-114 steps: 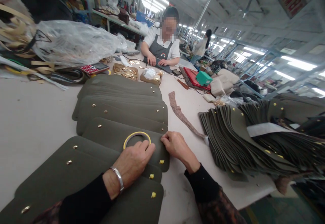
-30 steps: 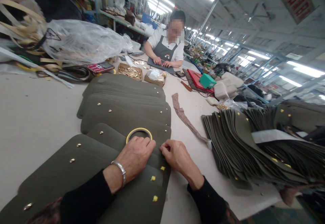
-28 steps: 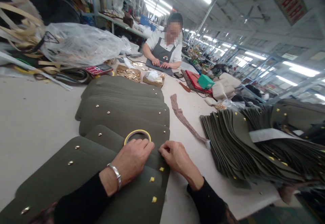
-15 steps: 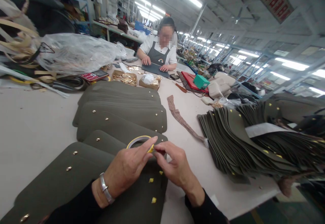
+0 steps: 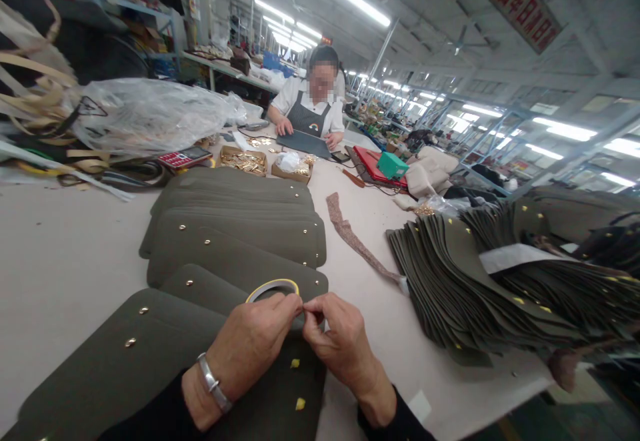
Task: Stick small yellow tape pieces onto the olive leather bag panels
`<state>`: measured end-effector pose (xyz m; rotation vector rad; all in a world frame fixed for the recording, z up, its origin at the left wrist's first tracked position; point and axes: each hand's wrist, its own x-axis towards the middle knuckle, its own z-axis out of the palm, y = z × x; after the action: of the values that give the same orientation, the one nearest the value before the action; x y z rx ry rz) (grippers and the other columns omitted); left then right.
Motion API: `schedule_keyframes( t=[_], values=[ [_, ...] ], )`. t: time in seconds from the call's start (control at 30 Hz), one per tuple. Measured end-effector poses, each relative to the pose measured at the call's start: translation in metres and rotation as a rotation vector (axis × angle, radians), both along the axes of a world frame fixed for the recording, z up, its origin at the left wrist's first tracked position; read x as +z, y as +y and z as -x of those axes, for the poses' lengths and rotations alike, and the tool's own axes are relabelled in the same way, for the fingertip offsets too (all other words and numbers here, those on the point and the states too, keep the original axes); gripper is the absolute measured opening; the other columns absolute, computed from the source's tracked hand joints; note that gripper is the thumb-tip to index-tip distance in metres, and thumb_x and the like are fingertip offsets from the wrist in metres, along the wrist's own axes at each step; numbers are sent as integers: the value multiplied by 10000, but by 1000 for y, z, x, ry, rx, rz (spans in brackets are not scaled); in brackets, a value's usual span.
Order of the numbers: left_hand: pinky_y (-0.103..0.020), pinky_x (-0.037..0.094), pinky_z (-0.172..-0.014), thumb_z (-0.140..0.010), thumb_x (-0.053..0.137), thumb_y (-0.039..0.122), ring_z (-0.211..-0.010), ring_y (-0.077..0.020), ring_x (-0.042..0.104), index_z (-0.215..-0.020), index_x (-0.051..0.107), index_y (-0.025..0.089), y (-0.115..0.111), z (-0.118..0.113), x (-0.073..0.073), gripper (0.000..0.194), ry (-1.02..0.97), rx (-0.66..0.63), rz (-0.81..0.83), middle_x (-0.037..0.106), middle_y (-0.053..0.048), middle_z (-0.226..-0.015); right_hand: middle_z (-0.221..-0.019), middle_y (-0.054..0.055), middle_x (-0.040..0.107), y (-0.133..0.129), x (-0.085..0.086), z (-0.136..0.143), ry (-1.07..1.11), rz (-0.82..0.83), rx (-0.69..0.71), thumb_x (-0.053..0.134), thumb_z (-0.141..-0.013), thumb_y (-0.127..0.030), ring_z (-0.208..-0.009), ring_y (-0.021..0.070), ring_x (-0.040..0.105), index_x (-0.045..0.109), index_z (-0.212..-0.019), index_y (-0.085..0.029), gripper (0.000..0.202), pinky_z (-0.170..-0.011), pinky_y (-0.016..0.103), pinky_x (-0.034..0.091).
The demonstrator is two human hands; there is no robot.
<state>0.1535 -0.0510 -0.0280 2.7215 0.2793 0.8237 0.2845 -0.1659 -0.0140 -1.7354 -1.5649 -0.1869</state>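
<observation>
My left hand (image 5: 257, 337), a metal bracelet on its wrist, is closed with thumb and fingers pinched together. From behind its fingers rises a roll of yellow tape (image 5: 274, 285), partly hidden by the hand. My right hand (image 5: 343, 341) is closed too, its fingertips pinching right beside the left ones; whatever is between them is hidden. Both hands are over a dark olive panel (image 5: 270, 387) that bears small yellow tape pieces (image 5: 295, 363). More olive panels (image 5: 235, 227) with gold studs lie overlapped beyond and to the left.
A thick stack of olive panels (image 5: 450, 281) with yellow bits is on the right. A brown strip (image 5: 350, 234) crosses the table. Farther off are boxes of gold metal parts (image 5: 244, 161), clear plastic (image 5: 155, 114), a green box (image 5: 393, 165) and a co-worker (image 5: 313, 107) handling a dark panel.
My left fingers have curled in, and the yellow tape end seen between my fingertips is now hidden. My right hand covers one yellow piece on the panel. The view has shifted slightly.
</observation>
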Motion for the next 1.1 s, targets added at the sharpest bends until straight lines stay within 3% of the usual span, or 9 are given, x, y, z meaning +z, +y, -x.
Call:
schedule_keyframes(
  t=[0.13, 0.27, 0.33, 0.43, 0.57, 0.87, 0.93, 1.03, 1.1],
  values=[
    [-265, 377, -514, -947, 353, 153, -572, -149, 537, -796, 548, 212, -3, -5, 8, 253, -28, 24, -97, 554, 7, -657, -604, 1, 626, 5, 2, 4, 437, 117, -153, 524, -771, -158, -530, 126, 571, 623, -698, -186, 127, -523, 226, 460],
    [-284, 369, -543, -937, 393, 137, -587, -153, 508, -780, 530, 215, -6, -9, 8, 222, -81, 4, -103, 534, 12, -657, -528, -23, 594, 14, -6, -18, 894, 177, -292, 610, -728, -300, -440, 119, 560, 623, -695, -163, 142, -439, 218, 466],
    [-292, 388, -571, -921, 446, 132, -623, -166, 519, -820, 545, 213, -5, -11, 5, 162, 18, 25, -97, 561, 7, -698, -529, -21, 591, 16, -12, -37, 1006, 213, -310, 650, -698, -358, -421, 108, 551, 631, -701, -142, 217, -420, 211, 462],
    [-307, 429, -619, -892, 498, 105, -729, -201, 550, -880, 570, 203, 3, -15, 0, 123, 275, 76, -111, 610, -20, -795, -549, -12, 604, 20, -19, -61, 1080, 335, -232, 672, -698, -392, -408, 82, 538, 649, -737, -115, 281, -409, 184, 440],
    [-330, 466, -689, -896, 491, 104, -818, -220, 548, -908, 582, 193, 10, -19, -2, 127, 450, 88, -95, 618, -42, -875, -535, -27, 586, 27, -22, -71, 969, 447, -214, 639, -743, -347, -387, 64, 508, 649, -743, -115, 233, -398, 166, 413],
    [-342, 441, -689, -892, 489, 110, -793, -217, 527, -904, 583, 198, 10, -19, 0, 129, 461, 103, -81, 602, -42, -861, -585, -8, 627, 38, -15, -66, 480, 615, -240, 541, -788, -189, -501, 115, 584, 669, -731, -161, 143, -492, 200, 424],
    [-355, 432, -690, -895, 466, 103, -791, -225, 526, -914, 585, 202, 14, -18, 0, 156, 452, 132, -88, 599, -45, -853, -589, -13, 635, 40, -11, -66, 399, 636, -249, 565, -788, -169, -543, 126, 597, 669, -835, -164, 115, -537, 209, 424],
    [-366, 418, -696, -885, 448, 78, -779, -227, 523, -915, 586, 200, 18, -14, -1, 187, 441, 164, -111, 593, -47, -836, -553, -42, 611, 38, -5, -67, 340, 640, -280, 630, -784, -199, -545, 142, 591, 611, -1052, -162, 271, -556, 223, 415],
    [-363, 409, -694, -879, 449, 72, -769, -222, 520, -903, 582, 197, 19, -12, -2, 185, 431, 170, -134, 590, -47, -826, -599, -31, 630, 33, -3, -67, 296, 571, -258, 620, -812, -227, -568, 142, 594, 621, -995, -174, 191, -572, 228, 419]
  ],
)
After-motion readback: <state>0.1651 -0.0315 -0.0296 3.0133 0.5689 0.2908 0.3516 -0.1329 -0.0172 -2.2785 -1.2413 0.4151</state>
